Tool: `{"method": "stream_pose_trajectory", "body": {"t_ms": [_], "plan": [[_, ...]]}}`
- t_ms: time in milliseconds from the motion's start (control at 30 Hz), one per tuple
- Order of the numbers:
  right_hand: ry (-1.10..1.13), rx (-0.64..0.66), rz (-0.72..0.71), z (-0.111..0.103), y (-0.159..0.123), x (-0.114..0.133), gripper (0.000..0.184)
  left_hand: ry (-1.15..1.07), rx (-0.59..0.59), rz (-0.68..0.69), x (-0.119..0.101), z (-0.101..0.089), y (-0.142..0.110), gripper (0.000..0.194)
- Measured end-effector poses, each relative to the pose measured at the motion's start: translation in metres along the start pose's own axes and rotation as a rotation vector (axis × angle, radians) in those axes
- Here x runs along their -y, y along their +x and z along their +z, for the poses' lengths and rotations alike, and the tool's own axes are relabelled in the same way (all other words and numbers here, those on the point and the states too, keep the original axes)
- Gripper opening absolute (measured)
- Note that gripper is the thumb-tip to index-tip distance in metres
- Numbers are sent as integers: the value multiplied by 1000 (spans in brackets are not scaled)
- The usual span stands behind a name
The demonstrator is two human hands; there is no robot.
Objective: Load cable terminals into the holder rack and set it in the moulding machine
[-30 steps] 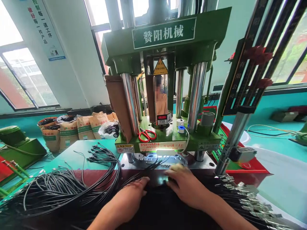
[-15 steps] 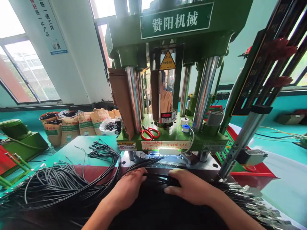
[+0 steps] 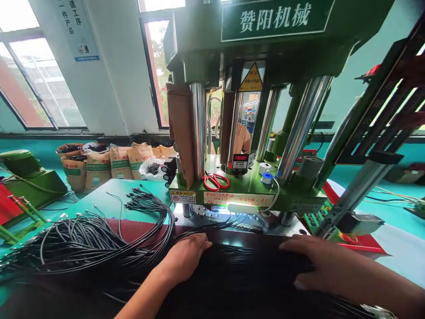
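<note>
My left hand [image 3: 191, 254] is closed on a bundle of thin black cables [image 3: 166, 226] in front of the green press. From the hand the cables curve away left, their ends lying on the turquoise table. My right hand [image 3: 318, 261], blurred by motion, is spread at the right with thumb and fingers apart. It is over or against the dark cable bundle; whether it touches is unclear. Between the hands, black strands [image 3: 237, 252] stretch across the dark surface. A large heap of similar cables [image 3: 83, 239] lies at the left.
The green press [image 3: 239, 195] stands ahead, its lit lower plate [image 3: 215, 215] behind my hands. Red-handled scissors [image 3: 215, 180] and a blue-and-white spool [image 3: 266, 178] rest on its ledge. A metal post [image 3: 361, 190] rises at the right. Sacks [image 3: 98, 170] line the wall.
My right hand has moved right, away from my left, and its thumb and fingers have spread. The left hand keeps its hold on the cables. The view has shifted slightly.
</note>
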State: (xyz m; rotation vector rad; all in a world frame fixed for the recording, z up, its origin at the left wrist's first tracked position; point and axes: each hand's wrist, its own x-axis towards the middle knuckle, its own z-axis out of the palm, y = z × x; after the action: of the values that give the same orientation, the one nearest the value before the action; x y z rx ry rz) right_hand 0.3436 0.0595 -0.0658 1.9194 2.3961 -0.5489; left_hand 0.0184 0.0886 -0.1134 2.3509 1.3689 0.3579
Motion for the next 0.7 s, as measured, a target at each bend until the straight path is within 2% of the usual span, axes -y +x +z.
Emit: {"method": "stream_pose_trajectory", "body": {"t_ms": [67, 200, 300, 433, 533, 700], "plan": [[143, 6, -60, 7, 7, 13, 60, 21, -15, 10, 1, 4, 0, 30], [300, -96, -278, 29, 37, 67, 45, 16, -66, -17, 1, 6, -1, 31], [299, -135, -317, 40, 54, 90, 30, -3, -91, -27, -2, 2, -2, 31], [448, -143, -263, 42, 63, 87, 16, -54, -70, -22, -6, -2, -2, 30], [544, -105, -219, 40, 65, 83, 16, -66, -65, -11, -6, -2, -3, 29], [549, -101, -179, 39, 64, 90, 17, -102, -79, 19, -2, 0, -7, 27]]}}
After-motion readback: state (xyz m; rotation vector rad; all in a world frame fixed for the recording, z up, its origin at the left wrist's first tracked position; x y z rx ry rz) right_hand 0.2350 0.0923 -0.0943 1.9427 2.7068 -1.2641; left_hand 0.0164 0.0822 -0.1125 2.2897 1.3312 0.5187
